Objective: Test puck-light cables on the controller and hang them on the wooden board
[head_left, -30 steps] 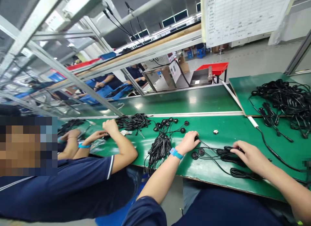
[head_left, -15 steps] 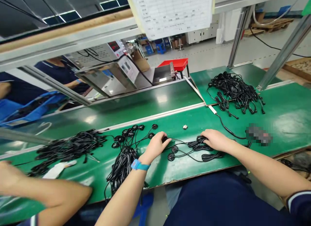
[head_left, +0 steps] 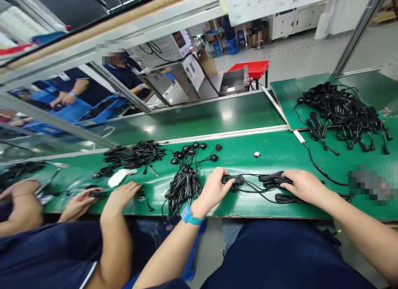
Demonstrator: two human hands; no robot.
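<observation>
Left hand (head_left: 215, 188) w/ fingers on round black discs (head_left: 234, 182) mid-frame; right hand (head_left: 303, 185) rests on coiled cables (head_left: 273, 180). Green table (head_left: 273, 156); cable pile (head_left: 342, 110) upper right.

Green bench (head_left: 248, 160) spanned the frame; black cable bundles (head_left: 183, 183) lay centre-left, a larger cable heap (head_left: 342, 110) at upper right.

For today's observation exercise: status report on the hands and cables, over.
Left hand on round cable ends. Right hand pressing coiled cables to green bench. Co-worker's hand close left, apart.
</observation>
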